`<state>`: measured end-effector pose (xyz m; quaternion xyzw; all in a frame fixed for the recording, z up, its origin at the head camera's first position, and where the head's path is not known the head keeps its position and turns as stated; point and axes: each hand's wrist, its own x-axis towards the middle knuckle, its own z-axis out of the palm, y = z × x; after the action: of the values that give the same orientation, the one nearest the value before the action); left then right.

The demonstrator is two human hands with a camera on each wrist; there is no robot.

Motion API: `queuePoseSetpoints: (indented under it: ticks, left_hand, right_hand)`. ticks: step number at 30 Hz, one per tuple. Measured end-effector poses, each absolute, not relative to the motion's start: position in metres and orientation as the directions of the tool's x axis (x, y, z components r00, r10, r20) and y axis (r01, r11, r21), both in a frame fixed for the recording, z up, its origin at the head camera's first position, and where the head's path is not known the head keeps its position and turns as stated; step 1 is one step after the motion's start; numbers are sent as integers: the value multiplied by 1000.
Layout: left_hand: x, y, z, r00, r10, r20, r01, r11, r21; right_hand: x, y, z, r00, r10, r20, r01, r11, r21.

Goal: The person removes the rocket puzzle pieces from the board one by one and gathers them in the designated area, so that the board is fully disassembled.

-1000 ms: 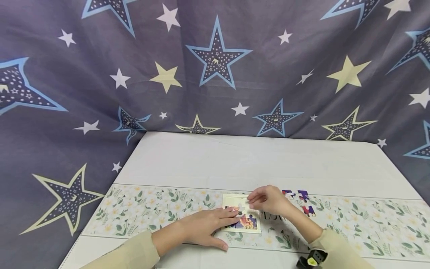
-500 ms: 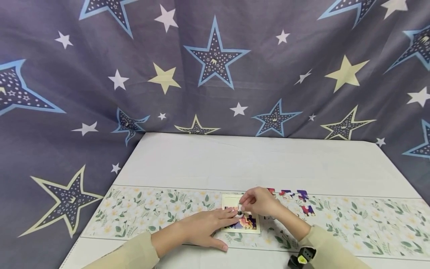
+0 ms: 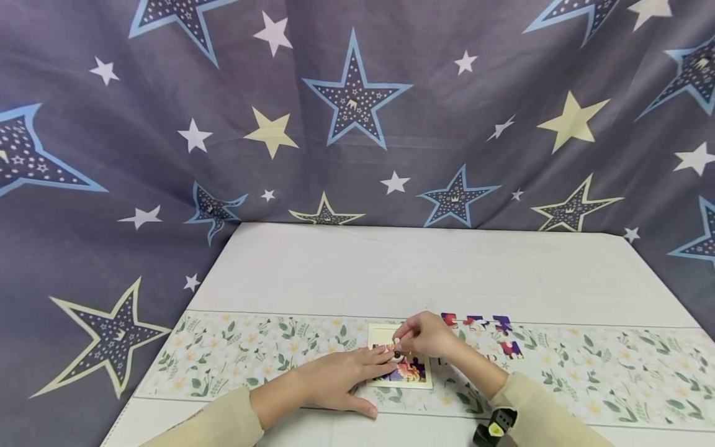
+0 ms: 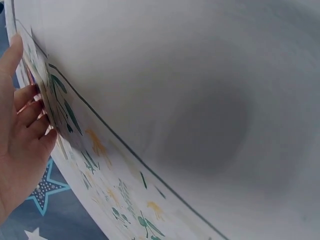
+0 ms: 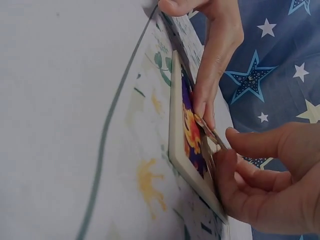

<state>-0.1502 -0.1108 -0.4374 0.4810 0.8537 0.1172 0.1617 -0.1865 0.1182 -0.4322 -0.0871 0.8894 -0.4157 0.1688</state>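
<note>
while a starry curtain [image 3: 424,112] hangs behind the white table [image 3: 436,267], the person's left hand [image 3: 337,379], the right hand [image 3: 429,336] just beside it, rests outstretched on a puzzle tray [image 3: 382,332]; loose pieces [image 3: 501,324] sit off to its right, and i see the piece [image 5: 212,134] that right hand pinches tilted over the tray.

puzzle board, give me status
Left hand resting on puzzle board. Right hand pinching tilted puzzle piece over it. Left fingers beside piece, possibly in the way.

Cream puzzle tray [image 5: 176,115], red-and-purple puzzle pieces [image 3: 511,350]
</note>
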Motion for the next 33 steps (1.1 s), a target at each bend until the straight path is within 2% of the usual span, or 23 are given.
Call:
queuePoseSetpoints:
  ticks: [15,25,33]
  left_hand:
    - [-151,-112,-440,-478,865,-150,792,499,352]
    - [-151,-113,-439,-473,870,-139,801,490,343]
    - [-152,-112,-441,-466,875,-132,802,480,354]
  right_hand:
    - [-190,114,-427,-941,-237,-244,28,661,-750]
    - [-198,134,-416,-940,-242,-241,93,497,-863]
    - [-198,156,-414,-931,-249,-265,131,450,-883]
